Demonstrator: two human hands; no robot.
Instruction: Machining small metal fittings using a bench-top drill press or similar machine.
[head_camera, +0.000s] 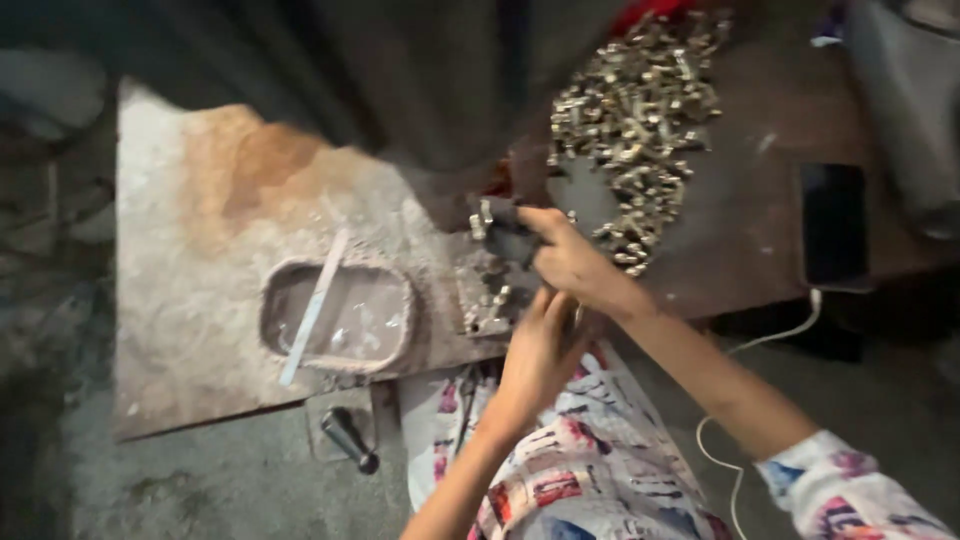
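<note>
From the head camera, we see our right hand (570, 262) pinching a small dark metal part (505, 240) at the machine's fixture (487, 295). Our left hand (535, 355), fingers curled, rests just below it at 6 o'clock; whether it grips anything we cannot tell. At 1 o'clock a large heap of small metal pieces (635, 120) lies on the tabletop (745, 230), so we judge much work remains. A trough (338, 315) sits at 9 o'clock. Room is tight: machine body above, tabletop edge at our lap.
</note>
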